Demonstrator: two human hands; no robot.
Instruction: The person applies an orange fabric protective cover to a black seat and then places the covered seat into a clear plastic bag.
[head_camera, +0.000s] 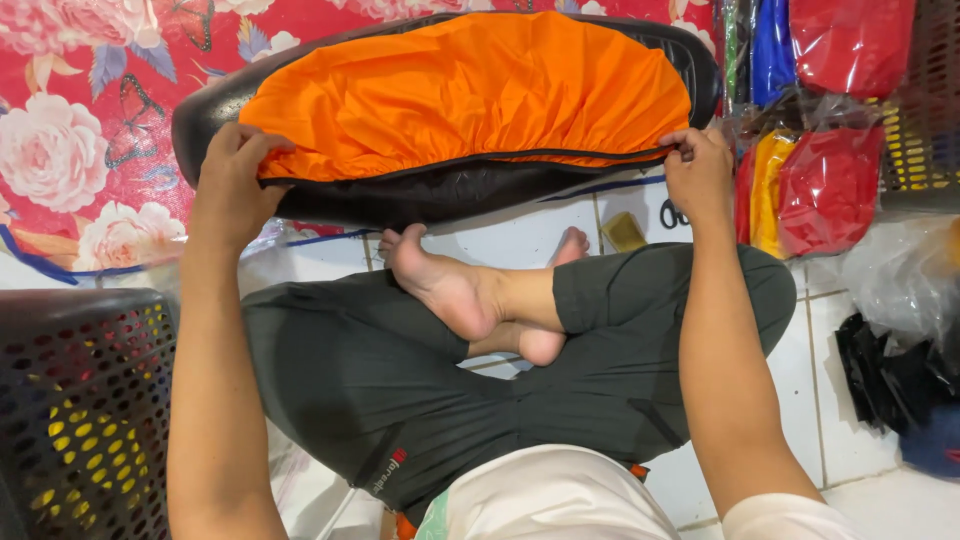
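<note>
Person, head view. Both forearms bare; left hand (232, 180) and right hand (698, 170) without gloves, rings or watch. Short white sleeve edge at the near right. White top at near centre, with an orange strip showing beneath its hem. Dark grey-green trousers (380, 370) with a small red-and-white mark near the waist. Feet (450, 285) bare.

Left hand (232, 175) grips the orange cover (470, 90) over the black seat (430, 195); right hand (697, 170) pinches its opposite edge.
</note>
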